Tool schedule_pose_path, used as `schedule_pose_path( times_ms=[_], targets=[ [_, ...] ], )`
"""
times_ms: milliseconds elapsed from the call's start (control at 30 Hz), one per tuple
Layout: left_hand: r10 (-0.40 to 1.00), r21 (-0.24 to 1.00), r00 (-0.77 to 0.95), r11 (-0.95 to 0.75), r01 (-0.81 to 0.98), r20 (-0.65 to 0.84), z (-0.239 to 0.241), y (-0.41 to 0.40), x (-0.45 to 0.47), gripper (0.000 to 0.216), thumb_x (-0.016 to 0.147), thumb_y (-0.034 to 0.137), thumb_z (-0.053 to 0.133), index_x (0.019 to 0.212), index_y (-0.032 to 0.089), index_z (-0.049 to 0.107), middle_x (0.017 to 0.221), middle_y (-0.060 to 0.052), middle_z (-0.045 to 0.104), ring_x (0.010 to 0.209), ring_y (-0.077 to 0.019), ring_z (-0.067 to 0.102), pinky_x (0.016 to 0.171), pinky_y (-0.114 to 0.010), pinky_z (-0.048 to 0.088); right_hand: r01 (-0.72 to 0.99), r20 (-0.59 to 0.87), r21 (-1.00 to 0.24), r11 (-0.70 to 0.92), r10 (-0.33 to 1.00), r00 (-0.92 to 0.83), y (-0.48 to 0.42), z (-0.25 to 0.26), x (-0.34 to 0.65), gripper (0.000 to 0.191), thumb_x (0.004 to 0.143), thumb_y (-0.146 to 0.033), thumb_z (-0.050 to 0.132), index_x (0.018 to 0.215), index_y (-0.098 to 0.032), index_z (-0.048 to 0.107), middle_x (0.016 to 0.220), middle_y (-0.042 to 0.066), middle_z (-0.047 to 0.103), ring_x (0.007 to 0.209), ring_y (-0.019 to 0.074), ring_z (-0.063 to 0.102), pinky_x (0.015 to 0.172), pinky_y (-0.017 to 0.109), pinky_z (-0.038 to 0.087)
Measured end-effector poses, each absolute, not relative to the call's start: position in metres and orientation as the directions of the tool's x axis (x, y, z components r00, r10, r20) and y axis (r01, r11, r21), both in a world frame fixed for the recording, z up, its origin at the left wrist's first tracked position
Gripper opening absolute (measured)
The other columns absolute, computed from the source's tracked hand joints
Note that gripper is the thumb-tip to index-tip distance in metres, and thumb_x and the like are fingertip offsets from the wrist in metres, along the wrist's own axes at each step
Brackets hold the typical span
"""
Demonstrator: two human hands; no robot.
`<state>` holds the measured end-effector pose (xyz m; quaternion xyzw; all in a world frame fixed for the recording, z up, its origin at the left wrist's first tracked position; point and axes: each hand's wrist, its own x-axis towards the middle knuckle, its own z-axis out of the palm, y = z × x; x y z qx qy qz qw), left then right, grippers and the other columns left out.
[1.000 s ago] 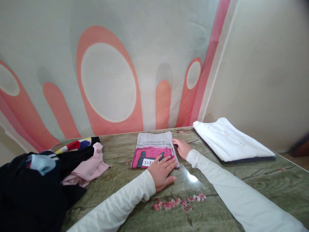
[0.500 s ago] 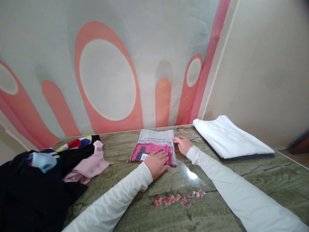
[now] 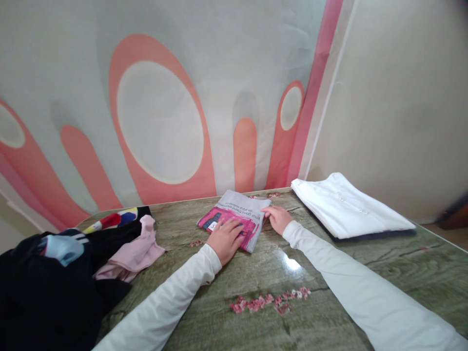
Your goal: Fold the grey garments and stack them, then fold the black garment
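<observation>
A folded grey garment (image 3: 239,201) with a pink printed panel and dark lettering lies turned at an angle on the table, near its far edge. My left hand (image 3: 225,240) rests palm down across the pink part, fingers stretched out and covering some of the print. At the garment's right side, my right hand (image 3: 278,219) has its thumb and fingertips closed on the edge near the far right corner.
White folded clothes (image 3: 347,207) lie in a stack at the right. On the left is a loose heap of dark clothing (image 3: 47,297), with a pink garment (image 3: 137,248) beside it. The wood-patterned table (image 3: 234,287) meets a printed wall (image 3: 226,73) behind.
The folded garment has turned clockwise, its near right corner swinging left. My left hand has moved slightly left with it, while my right hand has stayed almost in place.
</observation>
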<state>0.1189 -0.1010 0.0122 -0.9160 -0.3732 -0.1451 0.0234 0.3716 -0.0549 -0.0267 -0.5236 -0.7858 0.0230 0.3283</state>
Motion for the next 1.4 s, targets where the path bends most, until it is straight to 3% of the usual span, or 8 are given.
schedule_pose_path(
  times_ms=[200,367,633,767,1067,1133,1267,1400],
  targets=[
    [0.607,0.040,0.763,-0.788,0.615,0.222,0.003,-0.130,0.142,0.056,0.082,0.051,0.038,0.129,0.021,0.036,0.134,-0.007,0.038,0.125,-0.0210,0.028,0.105,-0.042,0.012,0.823,0.513,-0.475,0.311,0.858,-0.028,-0.042,-0.039,0.381,0.036,0.071,-0.006,0.039,0.099,-0.018,0.059,0.091,0.004,0.065,0.086,0.0168,0.056,0.083,0.030,0.041],
    [0.615,0.000,0.759,-0.777,0.630,0.212,-0.006,-0.129,0.141,0.055,0.084,0.052,0.032,0.131,0.024,0.033,0.137,-0.006,0.033,0.127,-0.0210,0.025,0.104,-0.043,0.008,0.832,0.494,-0.473,0.290,0.869,-0.022,-0.034,-0.040,0.385,0.030,0.084,-0.024,0.036,0.102,-0.019,0.060,0.099,0.006,0.064,0.090,0.0179,0.057,0.084,0.032,0.041],
    [0.617,0.003,0.755,-0.775,0.632,0.222,-0.006,-0.130,0.140,0.056,0.084,0.054,0.031,0.131,0.024,0.033,0.137,-0.005,0.033,0.127,-0.0212,0.025,0.104,-0.044,0.008,0.894,0.615,-0.309,0.325,0.785,-0.073,-0.029,-0.040,0.386,0.034,0.083,-0.020,0.037,0.110,-0.016,0.058,0.105,0.009,0.061,0.097,0.0211,0.049,0.087,0.037,0.035],
    [0.614,0.004,0.754,-0.776,0.631,0.232,-0.006,-0.131,0.141,0.056,0.084,0.053,0.033,0.131,0.023,0.033,0.137,-0.006,0.033,0.127,-0.0211,0.025,0.105,-0.043,0.008,0.927,0.554,-0.290,0.240,0.831,-0.042,-0.029,-0.043,0.386,0.032,0.081,-0.020,0.041,0.106,-0.018,0.061,0.099,0.009,0.062,0.096,0.0236,0.046,0.085,0.038,0.035],
    [0.614,0.011,0.756,-0.778,0.628,0.230,-0.008,-0.129,0.141,0.054,0.084,0.052,0.033,0.130,0.024,0.034,0.137,-0.005,0.033,0.126,-0.0213,0.026,0.105,-0.043,0.007,0.877,0.532,-0.417,0.237,0.846,0.024,-0.018,-0.051,0.390,0.026,0.078,-0.027,0.047,0.091,-0.016,0.066,0.109,0.012,0.053,0.102,0.0234,0.046,0.093,0.037,0.031],
    [0.618,0.016,0.752,-0.775,0.632,0.227,-0.009,-0.129,0.141,0.054,0.084,0.053,0.033,0.130,0.025,0.035,0.137,-0.005,0.033,0.126,-0.0215,0.026,0.105,-0.044,0.006,0.851,0.518,-0.465,0.246,0.854,0.036,-0.014,-0.048,0.392,0.026,0.079,-0.029,0.045,0.085,-0.014,0.065,0.101,0.013,0.057,0.099,0.0225,0.048,0.090,0.036,0.034],
    [0.629,0.043,0.744,-0.769,0.637,0.226,-0.005,-0.130,0.140,0.053,0.082,0.053,0.036,0.128,0.025,0.037,0.136,-0.005,0.036,0.125,-0.0220,0.027,0.104,-0.044,0.009,0.816,0.474,-0.522,0.248,0.880,0.035,-0.009,-0.042,0.395,0.020,0.075,-0.031,0.047,0.074,-0.016,0.060,0.075,0.006,0.062,0.072,0.0172,0.056,0.072,0.029,0.042],
    [0.637,0.075,0.733,-0.765,0.640,0.239,0.009,-0.133,0.139,0.048,0.081,0.049,0.041,0.122,0.024,0.043,0.127,-0.006,0.045,0.118,-0.0224,0.038,0.102,-0.043,0.016,0.788,0.431,-0.571,0.230,0.901,0.049,-0.011,-0.039,0.395,0.012,0.068,-0.030,0.051,0.067,-0.018,0.056,0.066,0.001,0.060,0.062,0.0142,0.055,0.063,0.026,0.042]
  ],
)
